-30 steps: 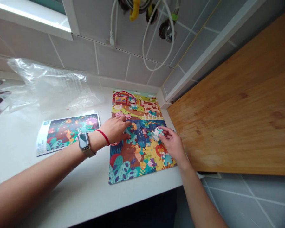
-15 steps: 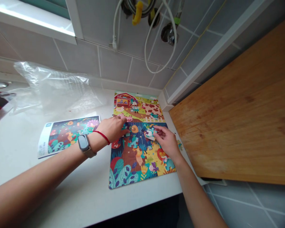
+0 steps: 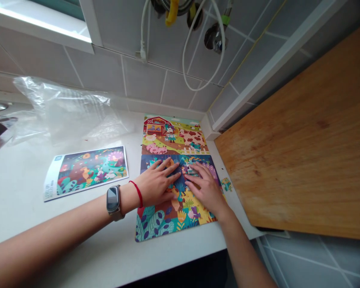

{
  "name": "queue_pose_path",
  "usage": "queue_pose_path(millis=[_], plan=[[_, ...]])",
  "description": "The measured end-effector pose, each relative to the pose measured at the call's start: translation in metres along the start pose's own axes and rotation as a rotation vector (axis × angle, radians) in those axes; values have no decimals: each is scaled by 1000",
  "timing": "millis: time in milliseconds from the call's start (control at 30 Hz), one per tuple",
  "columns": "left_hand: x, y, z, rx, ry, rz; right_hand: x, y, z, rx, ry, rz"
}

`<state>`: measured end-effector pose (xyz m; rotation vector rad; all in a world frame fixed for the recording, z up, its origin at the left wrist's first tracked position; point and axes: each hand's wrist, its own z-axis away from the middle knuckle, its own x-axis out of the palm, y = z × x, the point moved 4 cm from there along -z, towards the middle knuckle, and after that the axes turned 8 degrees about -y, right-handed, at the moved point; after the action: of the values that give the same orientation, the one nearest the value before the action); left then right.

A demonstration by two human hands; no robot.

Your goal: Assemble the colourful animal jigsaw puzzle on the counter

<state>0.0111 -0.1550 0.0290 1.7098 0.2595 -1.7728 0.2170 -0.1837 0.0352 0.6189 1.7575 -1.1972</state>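
Note:
A dark blue forest jigsaw puzzle [image 3: 155, 216] lies on the white table, below a farm-scene puzzle [image 3: 158, 138] with a red barn and a cow. My left hand [image 3: 157, 184] rests palm down across the middle of the forest puzzle, fingers spread, covering part of it. To its right, my right hand [image 3: 206, 190] has its fingers stretched out over the puzzle. Its fingertips touch a pale puzzle piece [image 3: 192, 170] that lies on the upper part, partly hidden by them. Whether this piece sits flush I cannot tell.
A small loose puzzle piece [image 3: 226, 184] lies right of the puzzle. A picture card [image 3: 91, 172] of the forest scene is at left, with a clear plastic bag [image 3: 65, 112] behind it. A wooden board [image 3: 302, 140] stands along the right side. A white cable [image 3: 184, 60] hangs on the tiled wall.
My left hand has come down toward me and spread flat on the puzzle. My right hand has opened from its pinch on the pale puzzle piece, which now lies under its fingertips.

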Motion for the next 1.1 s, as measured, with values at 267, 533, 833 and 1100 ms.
queue_pose_path(millis=[267,533,833,1100], plan=[[5,1,-1,-2,21,-56,4,-1,7,-4,-68,52],[5,5,-6,-3,153,-67,6,-6,7,8,5,5],[5,2,-6,-20,249,19,-3,2,0,37,21,-64],[3,1,-5,-28,263,52,-26,7,-82,-23,-59,-38]])
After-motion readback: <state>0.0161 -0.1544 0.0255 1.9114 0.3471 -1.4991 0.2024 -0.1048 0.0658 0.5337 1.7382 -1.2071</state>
